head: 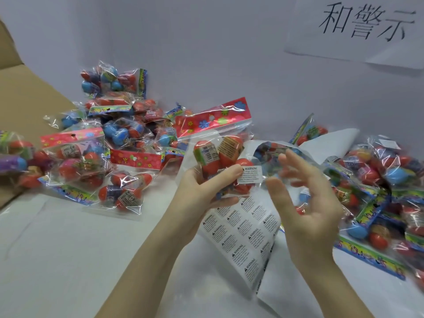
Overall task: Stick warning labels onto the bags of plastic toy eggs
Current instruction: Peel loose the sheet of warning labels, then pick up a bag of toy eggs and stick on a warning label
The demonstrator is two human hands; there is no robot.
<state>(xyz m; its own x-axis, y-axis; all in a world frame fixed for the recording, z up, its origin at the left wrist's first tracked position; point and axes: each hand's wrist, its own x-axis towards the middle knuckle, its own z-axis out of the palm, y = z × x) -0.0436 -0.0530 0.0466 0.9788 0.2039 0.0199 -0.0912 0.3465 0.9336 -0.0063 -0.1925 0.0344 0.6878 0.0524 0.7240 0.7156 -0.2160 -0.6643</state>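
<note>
My left hand (206, 189) grips a clear bag of red toy eggs (218, 154) with a red flowered header card, held above the table. A white warning label (250, 174) sits stuck on the bag's front, beside my left thumb. My right hand (305, 203) hovers just right of the bag, fingers spread and holding nothing. Below both hands, a curled sheet of warning labels (243, 232) lies on the table, with several labels left on it.
A heap of egg bags (110, 134) covers the table's left and back. Another pile of egg bags (385, 187) lies on the right. A cardboard box flap (25, 92) stands at far left. A paper sign with characters (367, 24) hangs on the wall.
</note>
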